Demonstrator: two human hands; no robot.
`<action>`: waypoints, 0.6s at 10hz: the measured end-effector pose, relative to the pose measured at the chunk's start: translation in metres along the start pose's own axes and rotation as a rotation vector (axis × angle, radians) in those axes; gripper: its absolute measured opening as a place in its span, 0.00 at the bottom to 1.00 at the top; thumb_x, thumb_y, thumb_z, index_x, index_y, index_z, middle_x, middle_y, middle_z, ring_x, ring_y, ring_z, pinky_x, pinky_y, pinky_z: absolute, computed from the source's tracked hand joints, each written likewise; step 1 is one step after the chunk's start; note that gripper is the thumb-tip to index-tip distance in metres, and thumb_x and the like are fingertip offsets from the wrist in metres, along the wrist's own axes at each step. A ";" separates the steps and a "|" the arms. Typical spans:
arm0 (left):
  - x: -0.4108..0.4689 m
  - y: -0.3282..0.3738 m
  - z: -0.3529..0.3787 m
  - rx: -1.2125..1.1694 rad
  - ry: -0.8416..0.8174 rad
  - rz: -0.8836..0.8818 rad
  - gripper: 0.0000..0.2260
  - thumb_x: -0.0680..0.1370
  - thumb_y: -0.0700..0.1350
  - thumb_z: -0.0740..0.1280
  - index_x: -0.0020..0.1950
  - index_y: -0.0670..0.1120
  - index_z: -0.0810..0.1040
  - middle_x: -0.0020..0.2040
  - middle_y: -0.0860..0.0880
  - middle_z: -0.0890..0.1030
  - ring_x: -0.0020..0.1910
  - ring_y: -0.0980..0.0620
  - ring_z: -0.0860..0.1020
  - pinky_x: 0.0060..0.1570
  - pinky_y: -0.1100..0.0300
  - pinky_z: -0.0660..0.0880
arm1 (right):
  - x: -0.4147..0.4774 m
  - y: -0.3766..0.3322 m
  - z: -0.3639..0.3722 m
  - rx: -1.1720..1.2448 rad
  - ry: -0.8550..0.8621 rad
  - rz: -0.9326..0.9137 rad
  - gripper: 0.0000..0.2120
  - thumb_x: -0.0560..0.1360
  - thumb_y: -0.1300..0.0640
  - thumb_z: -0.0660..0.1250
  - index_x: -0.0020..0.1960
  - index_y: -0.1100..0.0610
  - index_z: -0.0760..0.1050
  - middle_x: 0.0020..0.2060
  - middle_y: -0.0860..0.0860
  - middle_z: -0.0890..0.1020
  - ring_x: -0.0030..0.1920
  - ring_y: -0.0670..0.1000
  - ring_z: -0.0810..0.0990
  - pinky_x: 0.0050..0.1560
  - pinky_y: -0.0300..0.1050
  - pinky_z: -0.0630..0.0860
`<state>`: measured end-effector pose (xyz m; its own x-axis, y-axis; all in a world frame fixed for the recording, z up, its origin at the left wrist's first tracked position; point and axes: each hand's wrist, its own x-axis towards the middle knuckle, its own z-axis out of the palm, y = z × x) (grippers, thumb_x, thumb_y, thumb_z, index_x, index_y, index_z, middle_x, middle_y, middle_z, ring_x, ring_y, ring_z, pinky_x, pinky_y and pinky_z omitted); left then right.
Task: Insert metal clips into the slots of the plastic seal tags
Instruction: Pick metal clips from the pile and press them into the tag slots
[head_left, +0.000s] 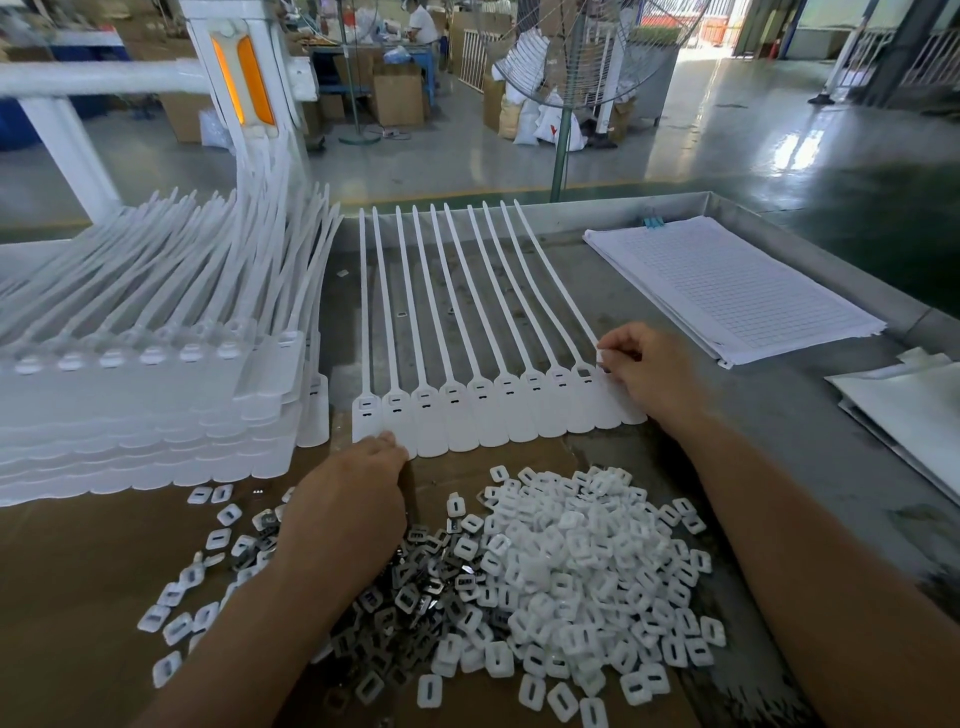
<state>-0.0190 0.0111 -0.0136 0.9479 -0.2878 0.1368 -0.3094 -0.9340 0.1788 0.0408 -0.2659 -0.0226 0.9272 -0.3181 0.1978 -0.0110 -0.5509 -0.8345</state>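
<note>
Right hand (644, 374) pinches a small pale piece (601, 356) at the rightmost of the seal tags (467, 410) lined up on the desk (779, 415). Left hand (353, 493) rests on the row's near edge, grip hidden. Metal clips (415, 587) heaped nearby, so I'd judge plenty remains.

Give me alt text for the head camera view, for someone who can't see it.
A person's right hand pinches a small white piece at the rightmost head of a row of white seal tags, while the left hand rests on the row's near left edge. A pile of white caps and metal clips lies in front; stacked tags sit left.
</note>
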 end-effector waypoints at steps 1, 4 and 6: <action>-0.001 0.000 -0.001 0.001 0.002 0.003 0.20 0.77 0.38 0.54 0.69 0.50 0.68 0.71 0.54 0.65 0.68 0.57 0.66 0.64 0.65 0.62 | 0.002 0.003 0.004 -0.043 -0.026 -0.017 0.10 0.74 0.63 0.65 0.38 0.51 0.75 0.34 0.41 0.76 0.35 0.39 0.72 0.38 0.32 0.67; -0.001 -0.001 0.000 -0.003 0.006 0.009 0.20 0.77 0.38 0.55 0.68 0.49 0.69 0.70 0.54 0.67 0.67 0.57 0.67 0.63 0.65 0.63 | 0.006 0.005 0.009 -0.172 -0.126 -0.001 0.10 0.76 0.61 0.63 0.39 0.49 0.73 0.34 0.42 0.73 0.37 0.43 0.71 0.45 0.41 0.67; -0.001 0.001 0.000 0.000 0.008 0.009 0.20 0.77 0.38 0.55 0.68 0.49 0.68 0.71 0.54 0.66 0.67 0.57 0.67 0.63 0.66 0.63 | 0.005 0.003 0.008 -0.204 -0.169 -0.016 0.14 0.76 0.62 0.63 0.35 0.47 0.73 0.35 0.42 0.75 0.37 0.41 0.72 0.43 0.42 0.67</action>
<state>-0.0203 0.0107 -0.0131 0.9446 -0.2942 0.1459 -0.3175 -0.9315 0.1775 0.0485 -0.2630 -0.0283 0.9771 -0.1842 0.1066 -0.0556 -0.7046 -0.7074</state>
